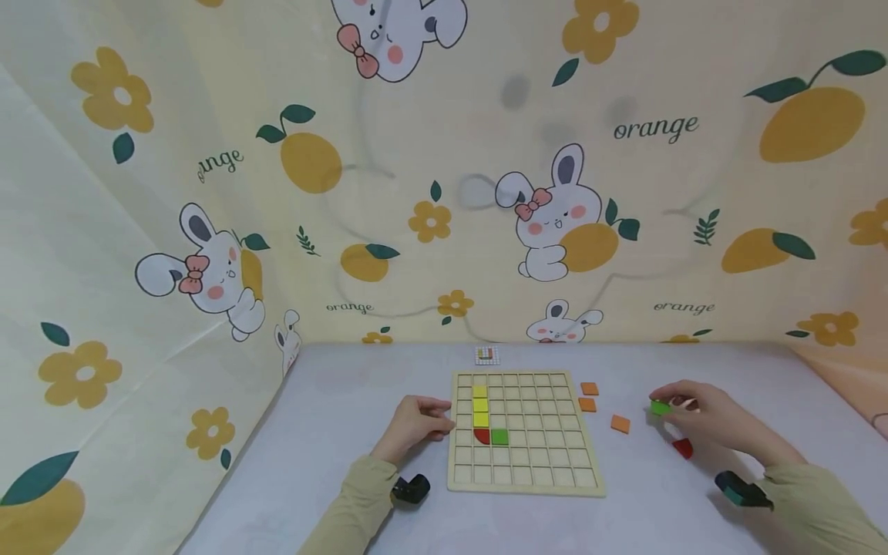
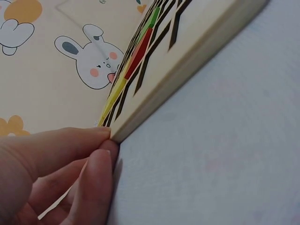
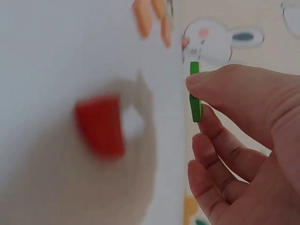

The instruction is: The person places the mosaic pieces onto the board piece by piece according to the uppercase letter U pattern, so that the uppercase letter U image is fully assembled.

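Holding a green tile (image 3: 195, 110) on edge between thumb and fingertip, the right hand (image 1: 718, 422) is raised over the tabletop (image 1: 527, 528), well to the right of the board (image 1: 530, 489). The tile is clear of the surface; the hand's remaining fingers are curled loosely below the pinch. The left hand (image 1: 412, 424) grips the board's left edge with its fingertips, as the left wrist view confirms. Just below the right hand lies a loose red piece (image 1: 683, 448), one side rounded; the right wrist view shows it blurred, in the hand's shadow. Between the right hand and the board sits an orange tile (image 1: 620, 424), on the direct line to the grid. Two further orange tiles, the rear one (image 1: 589, 388) and the front one (image 1: 586, 405), lie close beside the board's right edge. In the grid, three yellow tiles (image 1: 480, 405) stand in one column, second from the left; a rounded red corner (image 1: 482, 437) occupies the next cell toward the person, with a green square (image 1: 499, 437) immediately to its right. Behind the board lies a small card (image 1: 487, 355), its coloured pattern too fine to read. A dark device (image 1: 411, 489) is at the left wrist. Printed cloth (image 1: 430, 270) hangs behind the tabletop.
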The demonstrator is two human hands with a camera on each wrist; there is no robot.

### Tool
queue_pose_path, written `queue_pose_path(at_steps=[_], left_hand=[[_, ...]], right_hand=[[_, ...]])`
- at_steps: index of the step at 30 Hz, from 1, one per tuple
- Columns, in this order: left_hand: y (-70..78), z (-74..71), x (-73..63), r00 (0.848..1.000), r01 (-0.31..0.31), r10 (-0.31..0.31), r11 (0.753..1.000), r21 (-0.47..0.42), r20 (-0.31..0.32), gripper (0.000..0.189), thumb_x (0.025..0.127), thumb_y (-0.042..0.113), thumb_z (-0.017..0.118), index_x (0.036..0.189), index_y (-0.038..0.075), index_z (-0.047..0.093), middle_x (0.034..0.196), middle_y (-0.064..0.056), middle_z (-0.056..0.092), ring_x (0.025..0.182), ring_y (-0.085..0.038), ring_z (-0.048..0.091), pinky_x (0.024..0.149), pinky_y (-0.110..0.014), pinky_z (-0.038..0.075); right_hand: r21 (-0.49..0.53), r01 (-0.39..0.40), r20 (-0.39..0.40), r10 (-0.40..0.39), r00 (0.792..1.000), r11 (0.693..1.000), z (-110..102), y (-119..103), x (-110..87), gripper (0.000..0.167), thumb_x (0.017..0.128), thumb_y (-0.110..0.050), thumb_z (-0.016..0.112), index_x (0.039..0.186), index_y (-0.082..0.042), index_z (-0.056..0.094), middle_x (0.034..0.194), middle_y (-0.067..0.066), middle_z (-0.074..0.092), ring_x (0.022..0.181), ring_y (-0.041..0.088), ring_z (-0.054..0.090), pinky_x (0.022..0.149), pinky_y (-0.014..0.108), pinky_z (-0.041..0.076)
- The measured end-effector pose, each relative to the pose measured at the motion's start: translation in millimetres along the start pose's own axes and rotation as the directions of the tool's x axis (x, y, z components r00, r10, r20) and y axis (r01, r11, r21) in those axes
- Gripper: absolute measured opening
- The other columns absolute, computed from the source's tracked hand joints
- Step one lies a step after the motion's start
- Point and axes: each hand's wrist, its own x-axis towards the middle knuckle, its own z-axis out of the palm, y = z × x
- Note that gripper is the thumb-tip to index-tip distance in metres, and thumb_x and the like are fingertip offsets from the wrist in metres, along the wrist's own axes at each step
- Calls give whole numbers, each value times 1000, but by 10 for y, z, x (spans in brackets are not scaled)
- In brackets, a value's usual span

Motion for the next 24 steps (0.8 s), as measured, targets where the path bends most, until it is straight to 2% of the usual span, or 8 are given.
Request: queue_pose_path(at_steps=[5, 12, 16, 19, 23, 24], left_hand=[[-4, -9, 0, 1000, -5, 5, 1000, -1, 1, 35, 75, 3, 80, 108, 1, 70, 79, -5, 67, 60, -13, 62, 59, -27, 56], [-7, -10, -2, 1000, -13, 13, 1000, -4, 6, 35, 75, 3, 80, 108, 1, 70, 80, -6, 67, 60, -13, 61, 59, -27, 56], [-12, -5, 4, 1000, -10, 10, 1000, -3, 0, 35, 74, 4, 80, 108, 2, 70, 80, -6, 67, 60, -13, 61, 58, -27, 56], [-9, -4, -1, 1000, -6, 6, 1000, -6, -3, 35, 74, 4, 80, 108, 2, 70, 80, -6, 66, 60, -13, 61, 58, -27, 56], [-3, -3, -4, 1000, 0, 0, 1000, -10, -1, 36, 74, 4, 80, 109, 2, 70, 81, -7, 66, 60, -13, 61, 59, -27, 56], [-4, -2, -3, 1000, 1, -1, 1000, -11, -1, 36, 75, 4, 80, 109, 2, 70, 81, -7, 65, 61, -13, 61, 59, -27, 56]], right_hand=[[-24, 119, -45, -120, 992, 993, 91, -249, 77, 34, 83, -14, 75, 114, -4, 66, 107, 3, 65, 94, 22, 53, 75, 27, 50], [-2, 226, -27, -226, 974, 974, 255, -513, 215, 30, 82, -11, 75, 111, -8, 67, 104, -5, 64, 94, 21, 53, 79, 29, 49], [38, 322, -17, -322, 947, 946, 376, -650, 272, 29, 81, -8, 75, 109, -10, 68, 100, -5, 63, 91, 20, 52, 77, 30, 48], [68, 404, -10, -404, 915, 912, 485, -733, 323, 27, 81, -6, 75, 107, -7, 68, 96, -3, 62, 87, 19, 53, 75, 32, 48], [115, 430, 18, -434, 901, 896, 646, -824, 393, 26, 82, -7, 74, 107, -5, 68, 96, -3, 63, 85, 22, 54, 73, 33, 47], [127, 422, 27, -428, 903, 898, 684, -848, 406, 26, 82, -7, 74, 107, -5, 68, 97, -2, 64, 86, 22, 54, 74, 33, 47]])
